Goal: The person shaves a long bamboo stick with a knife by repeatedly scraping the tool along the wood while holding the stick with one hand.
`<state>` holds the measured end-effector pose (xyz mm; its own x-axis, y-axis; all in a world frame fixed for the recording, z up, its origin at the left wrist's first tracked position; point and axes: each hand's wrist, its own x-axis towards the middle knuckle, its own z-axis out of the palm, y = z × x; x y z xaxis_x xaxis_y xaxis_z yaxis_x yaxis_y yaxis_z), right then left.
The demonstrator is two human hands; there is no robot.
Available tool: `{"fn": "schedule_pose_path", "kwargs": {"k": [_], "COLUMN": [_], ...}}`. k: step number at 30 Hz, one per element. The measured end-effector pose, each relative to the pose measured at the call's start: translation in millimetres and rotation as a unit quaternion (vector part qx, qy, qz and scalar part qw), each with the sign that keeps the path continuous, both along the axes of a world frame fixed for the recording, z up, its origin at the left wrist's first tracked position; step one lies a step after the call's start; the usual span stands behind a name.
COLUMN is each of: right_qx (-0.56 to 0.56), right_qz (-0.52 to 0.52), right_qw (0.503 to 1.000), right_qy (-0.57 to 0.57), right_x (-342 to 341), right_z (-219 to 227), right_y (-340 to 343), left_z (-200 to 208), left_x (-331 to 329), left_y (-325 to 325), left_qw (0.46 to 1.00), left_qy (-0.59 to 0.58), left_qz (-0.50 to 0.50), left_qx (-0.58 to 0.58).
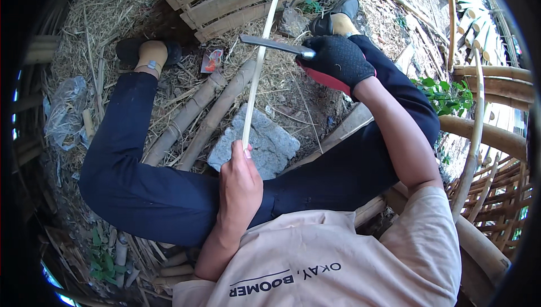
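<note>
My bare left hand (240, 182) is closed round the near end of a long, pale bamboo strip (257, 73), with the thumb lying along it. From there the strip runs away from me, up past the wooden slats at the top. My right hand (337, 62), in a black and red work glove, grips a knife by its handle, which is mostly hidden in the fist. The knife's flat grey blade (270, 43) points left and crosses the strip, seemingly touching it. Below the strip's near part lies a rough grey stone (262, 143) on the ground.
A slatted wooden crate or panel (242, 2) stands at the far side. Two bamboo poles (194, 109) lie left of the stone. Straw litters the ground, with a red packet (212, 60) and clear plastic (66, 112). Bamboo poles (484, 135) and a woven basket (501, 200) are at right.
</note>
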<state>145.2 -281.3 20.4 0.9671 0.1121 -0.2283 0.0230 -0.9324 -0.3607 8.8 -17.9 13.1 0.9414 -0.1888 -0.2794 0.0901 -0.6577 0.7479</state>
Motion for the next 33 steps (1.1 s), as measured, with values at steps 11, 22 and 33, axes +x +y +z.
{"fn": "schedule_pose_path", "kwargs": {"k": [11,22,33], "right_qx": [-0.003,-0.065,-0.098], "right_qz": [0.146,0.136,-0.021], "right_qw": [0.987,0.988,0.992], "right_qy": [0.064,0.038,-0.076], "right_x": [-31,-22,17], "right_z": [-16,-19,-26], "right_y": [40,37,-38], "left_z": [0,-2,-6], "left_x": [1,1,-7], "left_y": [0,1,5], "left_qw": [1.0,1.0,0.999], "left_qy": [-0.005,-0.028,-0.052], "left_qz": [0.01,0.005,0.008], "left_qx": [0.009,0.012,0.007]}}
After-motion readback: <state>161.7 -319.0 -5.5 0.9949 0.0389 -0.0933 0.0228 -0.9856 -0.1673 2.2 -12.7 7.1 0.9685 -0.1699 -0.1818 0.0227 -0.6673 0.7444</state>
